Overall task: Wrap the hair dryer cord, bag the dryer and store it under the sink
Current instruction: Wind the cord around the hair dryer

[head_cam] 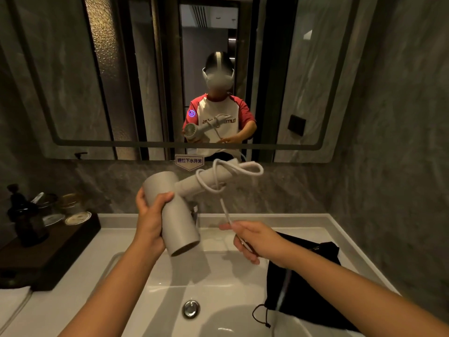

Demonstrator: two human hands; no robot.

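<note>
Wrapping only partly done: left hand (150, 222) clamped on hair dryer (175, 212) above sink (218, 283), right hand (252, 239) pinching loose cord (218, 176) around handle; black bag (301, 283) waiting empty on tabletop (345, 242), storing still ahead.

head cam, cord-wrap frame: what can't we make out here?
- Plug end of the cord: head view, runs into the right hand, which hides it.
- Black drawstring bag: partly behind the right forearm; its small label is too small to read.
- Hair dryer switches: none visible; left hand covers part of the barrel.
- Under-sink storage: below the frame edge.
- Jars on the dark tray: too dim.
</note>
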